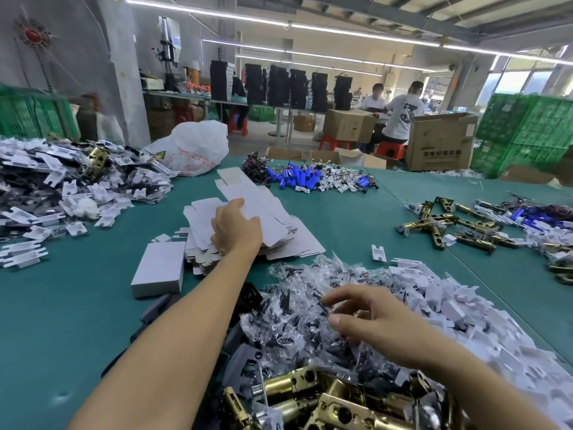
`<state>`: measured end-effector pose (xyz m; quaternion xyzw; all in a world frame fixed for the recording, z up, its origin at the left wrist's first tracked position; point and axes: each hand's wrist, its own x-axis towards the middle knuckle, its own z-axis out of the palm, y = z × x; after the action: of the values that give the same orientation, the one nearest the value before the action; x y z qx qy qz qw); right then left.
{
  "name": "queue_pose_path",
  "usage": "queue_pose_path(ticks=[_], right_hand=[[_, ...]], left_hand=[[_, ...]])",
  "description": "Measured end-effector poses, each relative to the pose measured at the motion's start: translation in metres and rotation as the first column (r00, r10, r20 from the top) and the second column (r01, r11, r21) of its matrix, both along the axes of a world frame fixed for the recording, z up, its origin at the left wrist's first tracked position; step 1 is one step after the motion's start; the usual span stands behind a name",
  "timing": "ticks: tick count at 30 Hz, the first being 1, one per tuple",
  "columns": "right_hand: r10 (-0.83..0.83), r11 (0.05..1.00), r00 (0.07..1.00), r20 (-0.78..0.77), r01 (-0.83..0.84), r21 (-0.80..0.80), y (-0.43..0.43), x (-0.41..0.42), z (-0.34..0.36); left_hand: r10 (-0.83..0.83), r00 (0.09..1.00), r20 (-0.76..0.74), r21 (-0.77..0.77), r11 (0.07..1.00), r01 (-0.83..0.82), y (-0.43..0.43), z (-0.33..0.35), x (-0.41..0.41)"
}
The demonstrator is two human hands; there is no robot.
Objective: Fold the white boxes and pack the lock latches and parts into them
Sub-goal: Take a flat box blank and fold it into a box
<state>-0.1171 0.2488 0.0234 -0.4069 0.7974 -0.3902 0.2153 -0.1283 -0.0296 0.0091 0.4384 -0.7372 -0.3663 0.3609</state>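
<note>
My left hand (235, 226) reaches forward onto the stack of flat white box blanks (279, 225) in the middle of the green table, its fingers curled over the top blank. One folded white box (158, 268) lies closed just left of the stack. My right hand (372, 318) hovers over a heap of small clear bags of dark screws (297, 324), fingers loosely bent, holding nothing that I can see. Brass lock latches (325, 401) lie in a pile at the near edge, below the right hand.
White card inserts (459, 305) spread to the right of the bags. More brass latches (443, 225) lie at far right, blue batteries (294, 178) at the back, a big heap of parts (62, 184) at left. Cardboard cartons (440, 141), green crates and seated workers stand beyond the table.
</note>
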Motion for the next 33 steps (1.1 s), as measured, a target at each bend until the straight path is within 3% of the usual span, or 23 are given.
queue_pose_path(ticks=[3, 6, 9, 14, 20, 28, 33], right_hand=[[-0.049, 0.999, 0.994, -0.100, 0.051, 0.018, -0.004, 0.004, 0.004], [-0.182, 0.978, 0.978, -0.103, 0.169, -0.121, -0.015, 0.009, 0.016], [-0.300, 0.922, 0.953, -0.037, 0.280, -0.268, -0.025, 0.014, 0.029], [-0.339, 0.875, 0.941, -0.004, 0.314, -0.368, -0.033, 0.024, 0.034], [-0.282, 0.793, 0.931, 0.231, 0.362, -0.491, -0.030, 0.026, 0.033], [-0.014, 0.859, 0.968, 0.250, 0.140, -0.493, -0.021, 0.018, 0.030], [0.081, 0.901, 0.992, 0.096, -0.031, -0.433, -0.028, 0.027, 0.034]], left_hand=[[-0.161, 0.957, -0.241, -0.245, 0.964, 0.100, 0.019, 0.009, 0.018], [-0.480, 0.833, -0.277, -0.459, 0.827, 0.324, 0.046, 0.016, 0.042], [-0.685, 0.679, -0.267, -0.386, 0.721, 0.576, 0.070, 0.021, 0.066], [-0.820, 0.495, -0.288, -0.292, 0.567, 0.770, 0.097, 0.027, 0.093], [-0.860, 0.416, -0.295, -0.226, 0.486, 0.844, 0.107, 0.027, 0.112], [-0.894, 0.372, -0.251, -0.076, 0.401, 0.913, 0.097, 0.024, 0.127], [-0.918, 0.295, -0.266, 0.039, 0.296, 0.954, 0.088, 0.021, 0.128]])
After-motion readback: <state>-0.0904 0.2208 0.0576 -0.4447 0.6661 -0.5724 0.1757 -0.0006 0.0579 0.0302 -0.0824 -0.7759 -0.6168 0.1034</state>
